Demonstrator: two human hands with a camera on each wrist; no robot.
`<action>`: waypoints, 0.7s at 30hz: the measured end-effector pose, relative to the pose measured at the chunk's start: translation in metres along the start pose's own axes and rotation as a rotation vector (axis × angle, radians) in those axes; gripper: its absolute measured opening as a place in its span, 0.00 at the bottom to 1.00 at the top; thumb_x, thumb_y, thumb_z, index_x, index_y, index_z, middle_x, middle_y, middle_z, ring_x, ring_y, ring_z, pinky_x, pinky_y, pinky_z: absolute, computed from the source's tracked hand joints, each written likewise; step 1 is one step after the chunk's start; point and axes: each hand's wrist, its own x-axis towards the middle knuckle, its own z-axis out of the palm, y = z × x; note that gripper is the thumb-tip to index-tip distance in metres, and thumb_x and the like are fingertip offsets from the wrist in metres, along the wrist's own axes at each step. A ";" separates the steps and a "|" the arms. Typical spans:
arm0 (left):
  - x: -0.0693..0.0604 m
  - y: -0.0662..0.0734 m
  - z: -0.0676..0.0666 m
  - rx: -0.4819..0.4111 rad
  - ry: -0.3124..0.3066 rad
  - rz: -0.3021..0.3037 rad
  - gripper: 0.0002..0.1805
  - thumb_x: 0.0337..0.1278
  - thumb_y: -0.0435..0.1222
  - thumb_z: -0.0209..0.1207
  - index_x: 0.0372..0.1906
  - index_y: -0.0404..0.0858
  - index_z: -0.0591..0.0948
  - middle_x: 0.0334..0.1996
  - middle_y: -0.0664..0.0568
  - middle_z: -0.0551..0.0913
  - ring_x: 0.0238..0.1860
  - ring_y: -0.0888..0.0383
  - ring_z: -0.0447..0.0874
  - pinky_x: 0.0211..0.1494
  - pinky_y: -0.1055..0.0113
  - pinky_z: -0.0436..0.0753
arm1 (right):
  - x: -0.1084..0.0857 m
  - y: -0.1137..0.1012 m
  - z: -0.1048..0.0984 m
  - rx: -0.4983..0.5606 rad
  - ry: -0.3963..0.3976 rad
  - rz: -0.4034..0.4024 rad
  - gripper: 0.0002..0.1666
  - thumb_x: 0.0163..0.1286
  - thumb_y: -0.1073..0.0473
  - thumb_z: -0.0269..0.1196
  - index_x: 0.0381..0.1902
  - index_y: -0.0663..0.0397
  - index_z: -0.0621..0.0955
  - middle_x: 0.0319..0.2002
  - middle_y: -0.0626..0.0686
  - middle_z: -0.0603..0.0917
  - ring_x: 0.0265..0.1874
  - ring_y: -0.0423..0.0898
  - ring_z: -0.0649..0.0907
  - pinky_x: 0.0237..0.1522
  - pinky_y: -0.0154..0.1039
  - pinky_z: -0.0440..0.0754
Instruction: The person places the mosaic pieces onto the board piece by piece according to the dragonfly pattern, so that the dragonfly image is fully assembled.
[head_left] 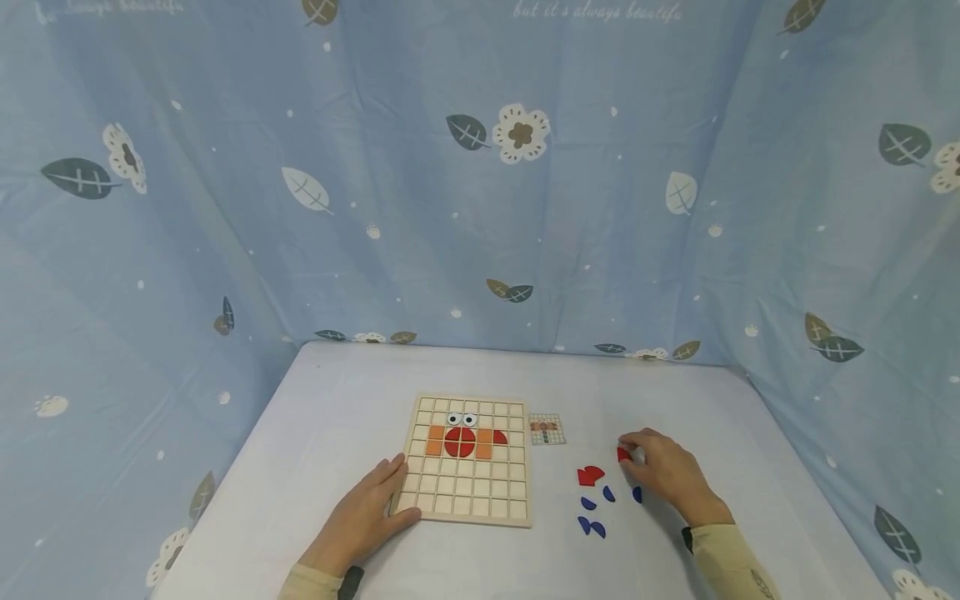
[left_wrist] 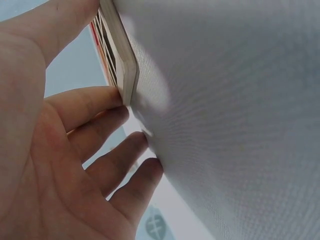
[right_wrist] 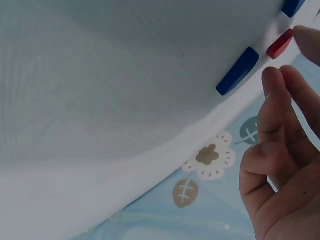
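A wooden grid board (head_left: 465,485) lies on the table with two eye pieces (head_left: 462,419), red quarter-circles (head_left: 460,442), orange pieces (head_left: 484,444) and another red piece (head_left: 500,437) in its cells. At its front left corner, my left hand (head_left: 365,510) touches the edges, thumb in front and lightly bent fingers along the side. To the right, my right hand (head_left: 666,468) has its thumb and fingertips around a small red piece (head_left: 623,454) low at the table. The thumb tip meets that piece's end in the right wrist view; a blue piece (right_wrist: 238,71) lies nearby.
A small picture card (head_left: 547,429) lies against the board's right side. Between board and right hand are loose red pieces (head_left: 590,475) and several blue pieces (head_left: 588,503). A patterned blue curtain (head_left: 480,208) surrounds the white table (head_left: 360,375).
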 end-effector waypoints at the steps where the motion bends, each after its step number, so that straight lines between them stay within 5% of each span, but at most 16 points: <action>1: 0.000 0.000 0.000 -0.001 0.001 0.002 0.46 0.55 0.56 0.69 0.71 0.31 0.72 0.74 0.46 0.68 0.74 0.42 0.65 0.74 0.48 0.68 | 0.000 0.000 -0.001 -0.012 0.004 0.000 0.20 0.58 0.58 0.76 0.50 0.55 0.87 0.40 0.49 0.85 0.37 0.48 0.83 0.44 0.55 0.88; 21: -0.001 -0.002 0.002 -0.009 0.036 0.040 0.45 0.55 0.56 0.70 0.69 0.30 0.74 0.73 0.45 0.70 0.72 0.40 0.66 0.74 0.48 0.69 | 0.004 -0.001 -0.002 -0.025 -0.040 0.030 0.14 0.59 0.56 0.76 0.43 0.53 0.89 0.33 0.46 0.83 0.34 0.46 0.81 0.45 0.54 0.87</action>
